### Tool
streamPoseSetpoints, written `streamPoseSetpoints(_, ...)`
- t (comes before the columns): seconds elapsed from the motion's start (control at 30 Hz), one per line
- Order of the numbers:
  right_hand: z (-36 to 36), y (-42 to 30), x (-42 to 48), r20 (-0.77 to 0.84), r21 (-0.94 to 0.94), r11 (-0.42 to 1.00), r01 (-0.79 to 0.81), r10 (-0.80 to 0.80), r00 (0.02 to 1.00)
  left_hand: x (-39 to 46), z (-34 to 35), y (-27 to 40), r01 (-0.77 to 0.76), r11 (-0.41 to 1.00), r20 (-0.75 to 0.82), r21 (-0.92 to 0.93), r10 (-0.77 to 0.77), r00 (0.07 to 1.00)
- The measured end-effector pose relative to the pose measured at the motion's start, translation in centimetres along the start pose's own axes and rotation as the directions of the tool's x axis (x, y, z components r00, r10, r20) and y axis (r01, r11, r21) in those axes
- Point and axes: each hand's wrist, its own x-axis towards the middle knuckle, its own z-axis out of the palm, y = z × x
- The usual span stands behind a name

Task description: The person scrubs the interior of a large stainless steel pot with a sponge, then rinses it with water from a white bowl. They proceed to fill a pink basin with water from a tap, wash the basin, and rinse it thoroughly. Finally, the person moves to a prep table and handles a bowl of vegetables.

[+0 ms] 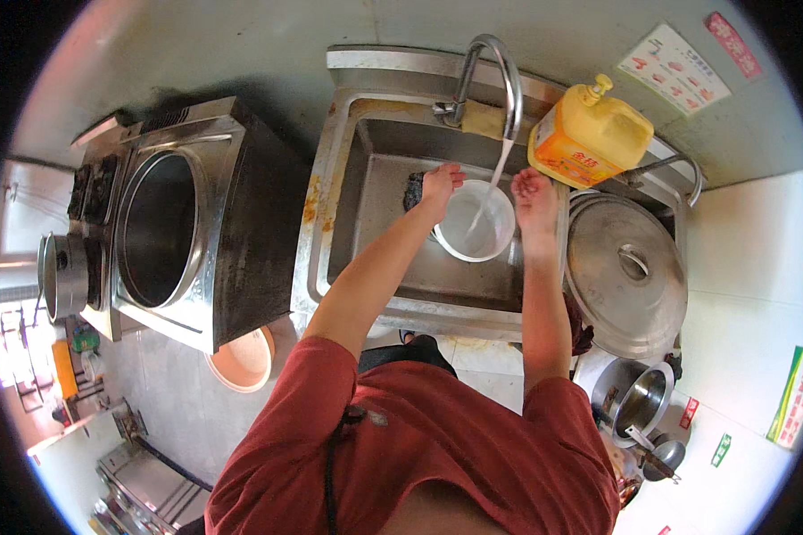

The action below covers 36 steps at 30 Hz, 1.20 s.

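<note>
A white plastic bucket (pixel 476 249) stands in the stainless-steel sink (pixel 381 221), with water in it. From the curved chrome faucet (pixel 512 87) a water stream (pixel 503 164) runs down into the bucket. My left hand (pixel 439 190) is at the bucket's left rim, holding nothing; whether it touches the rim I cannot tell. Beside it on the sink floor lies a dark scouring pad (pixel 413 192), partly covered by the hand. On the bucket's right, my right hand (pixel 534 197) is raised with loosely curled fingers and nothing in it, just below a yellow pump jug (pixel 589 137).
A large lidded pot with a metal lid (pixel 622 294) stands right of the sink, near a second faucet (pixel 692 177). Lower right are a steel pot (pixel 642 401) and a ladle (pixel 662 461). Left stands a stove with a round opening (pixel 160 227); an orange basin (pixel 244 358) is on the floor.
</note>
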Motion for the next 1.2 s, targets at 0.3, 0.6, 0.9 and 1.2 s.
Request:
streamPoseSetpoints(0.3, 0.3, 14.3, 1.7, 0.141, -0.808, 0.537, 0.242, -0.223, 0.965, 1.9, 0.1, -4.1, 0.154, 0.924, 0.066, -0.35, -0.14, 0.988)
streamPoseSetpoints(0.6, 3.9, 13.6, -5.2, 0.809, -0.515, -0.218, 0.829, 0.196, 0.554, -2.3, -6.4, -3.1, 0.273, 0.699, 0.382, -0.661, 0.0, 0.924)
streamPoseSetpoints(0.9, -8.0, 9.3, -7.8, -0.382, -0.922, 0.193, -0.337, -0.295, 0.876, -2.6, -16.9, 1.2, -0.234, 0.95, -0.093, 0.206, 0.257, 0.962)
streamPoseSetpoints(1.2, -12.8, 11.1, -7.1, -0.268, -0.361, 0.881, -0.305, 0.216, 0.939, -10.2, -16.6, -7.3, -0.225, 0.831, 0.262, 0.508, 0.1, 0.96)
